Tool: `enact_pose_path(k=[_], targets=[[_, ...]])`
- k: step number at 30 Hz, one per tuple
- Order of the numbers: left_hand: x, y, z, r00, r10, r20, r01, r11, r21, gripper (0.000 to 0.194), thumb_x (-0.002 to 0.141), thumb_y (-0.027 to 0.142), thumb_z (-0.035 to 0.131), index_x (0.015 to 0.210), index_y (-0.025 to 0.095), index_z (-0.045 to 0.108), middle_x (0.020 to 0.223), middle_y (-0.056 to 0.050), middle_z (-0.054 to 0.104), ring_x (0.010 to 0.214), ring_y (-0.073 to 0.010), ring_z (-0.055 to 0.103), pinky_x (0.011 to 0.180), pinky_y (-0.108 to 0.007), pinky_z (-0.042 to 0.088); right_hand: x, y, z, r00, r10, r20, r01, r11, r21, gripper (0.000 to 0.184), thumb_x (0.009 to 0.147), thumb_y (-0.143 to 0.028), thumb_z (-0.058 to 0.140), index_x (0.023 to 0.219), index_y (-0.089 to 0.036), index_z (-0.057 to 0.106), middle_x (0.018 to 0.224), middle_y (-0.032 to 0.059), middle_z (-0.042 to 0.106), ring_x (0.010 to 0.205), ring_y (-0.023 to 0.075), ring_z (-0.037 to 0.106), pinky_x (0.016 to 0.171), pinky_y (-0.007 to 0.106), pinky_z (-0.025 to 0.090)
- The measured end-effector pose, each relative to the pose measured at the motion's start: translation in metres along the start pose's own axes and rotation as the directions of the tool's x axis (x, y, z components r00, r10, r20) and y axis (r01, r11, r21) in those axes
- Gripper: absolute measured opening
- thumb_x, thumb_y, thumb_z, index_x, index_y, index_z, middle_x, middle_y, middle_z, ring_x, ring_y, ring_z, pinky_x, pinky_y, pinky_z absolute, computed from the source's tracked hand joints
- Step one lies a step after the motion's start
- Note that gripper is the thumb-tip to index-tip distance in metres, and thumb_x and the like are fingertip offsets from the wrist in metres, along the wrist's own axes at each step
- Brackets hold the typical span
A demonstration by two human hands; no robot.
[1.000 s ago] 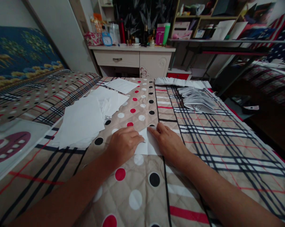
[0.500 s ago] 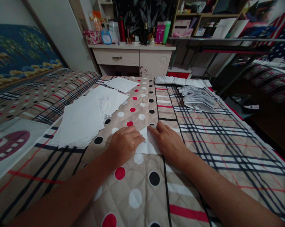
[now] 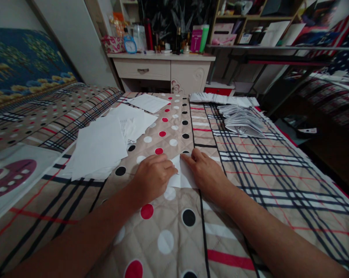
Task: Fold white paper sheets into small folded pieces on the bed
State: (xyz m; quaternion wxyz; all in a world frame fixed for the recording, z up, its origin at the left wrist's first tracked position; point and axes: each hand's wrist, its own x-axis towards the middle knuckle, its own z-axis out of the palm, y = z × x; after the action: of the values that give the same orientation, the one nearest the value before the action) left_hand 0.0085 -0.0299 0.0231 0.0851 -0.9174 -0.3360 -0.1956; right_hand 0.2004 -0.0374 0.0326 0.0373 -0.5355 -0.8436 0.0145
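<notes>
Left fingers (image 3: 172, 170) pinch the paper (image 3: 188, 178), right fingers (image 3: 187, 159) press it, grip unclear; the puckered quilt (image 3: 168, 216) could skew its crease (image 3: 180, 175).

A home bedroom, with bedspread (image 3: 168, 216) and dresser (image 3: 161, 71).

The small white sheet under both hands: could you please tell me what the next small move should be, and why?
Probably smooth the white sheet along its middle crease with the left hand, since its fingertips lie close beside that crease while the right hand rests on the sheet's other side.
</notes>
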Motion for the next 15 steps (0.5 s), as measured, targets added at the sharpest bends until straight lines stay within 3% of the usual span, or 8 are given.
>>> enact_pose_path(k=[5, 15], targets=[[0.0, 0.002, -0.001, 0.998, -0.055, 0.0, 0.055, 0.995, -0.087, 0.02, 0.088, 0.026, 0.056, 0.079, 0.018, 0.072, 0.073, -0.005, 0.068, 0.075, -0.0197, 0.059, 0.067, -0.034, 0.046, 0.0, 0.0, 0.0, 1.0, 0.001, -0.005, -0.001, 1.0, 0.001, 0.041, 0.091, -0.009, 0.038, 0.128, -0.02, 0.052, 0.109, 0.0101, 0.055, 0.088, 0.02, 0.056, 0.075, 0.029, 0.043], [0.005, -0.015, 0.008, 0.963, -0.268, 0.022, 0.257, 0.891, -0.374, 0.012, 0.076, 0.013, 0.072, 0.078, 0.024, 0.076, 0.077, 0.003, 0.075, 0.067, -0.0136, 0.068, 0.065, -0.025, 0.05, 0.0, -0.002, -0.004, 1.0, 0.006, 0.021, -0.006, 1.0, 0.015, 0.043, 0.088, -0.007, 0.039, 0.127, -0.019, 0.052, 0.11, 0.0105, 0.054, 0.09, 0.0206, 0.057, 0.076, 0.029, 0.044]])
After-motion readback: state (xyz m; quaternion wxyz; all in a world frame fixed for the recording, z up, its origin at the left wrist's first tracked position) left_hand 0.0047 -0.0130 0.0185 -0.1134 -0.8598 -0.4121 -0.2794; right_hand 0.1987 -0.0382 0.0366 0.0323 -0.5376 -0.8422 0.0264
